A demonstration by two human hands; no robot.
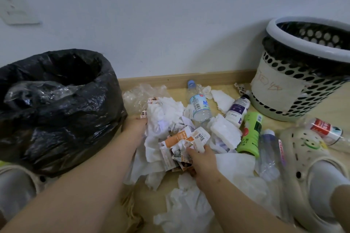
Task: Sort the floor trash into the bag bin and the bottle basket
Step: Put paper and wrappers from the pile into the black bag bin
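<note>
Pinching a crumpled orange wrapper (181,139) between thumb and fingers, the right hand (203,161) sits mid-floor on the tissue pile (164,111). The left hand (135,126) touches the pile's left edge beside the bag bin (56,104). Its grip is buried in tissue, so I cannot tell whether it is spread or curled. Bottles (250,132) lie near the basket (274,85).

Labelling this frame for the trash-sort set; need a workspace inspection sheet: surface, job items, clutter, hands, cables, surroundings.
Surface: wooden floor, littered.
Job's things: black bag bin left, perforated basket right; bottles, tissues and plastic film lie between.
Clutter: clogs on the person's feet.
Hands: left hand at the tissues, grip hidden; right hand grips a printed wrapper.
Cables: nothing seen.
Surroundings: white wall, baseboard, wall socket.
</note>
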